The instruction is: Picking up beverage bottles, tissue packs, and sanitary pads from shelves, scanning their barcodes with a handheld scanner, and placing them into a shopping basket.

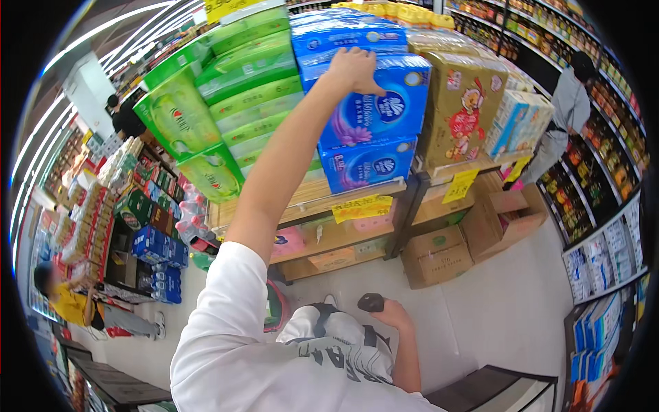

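Observation:
My left hand (355,68) reaches up to a blue Vinda tissue pack (396,110). Its fingers curl over the pack's top edge, and its thumb lies against the front. This pack stands on a similar blue pack (368,165) at the front of a wooden shelf (309,198). More blue packs (350,36) are stacked behind. Low at my right side, my right hand (395,315) holds a black handheld object (370,302), whose exact kind cannot be told. Green tissue packs (180,118) are stacked left of the blue ones, and a gold pack (463,110) stands to their right.
Cardboard boxes (437,257) sit on the floor at the shelf's right end. A red-rimmed basket (280,304) is near my legs. One person (564,103) stands at the right shelves, another in yellow (72,304) at the left, and a third in black (126,118) farther back.

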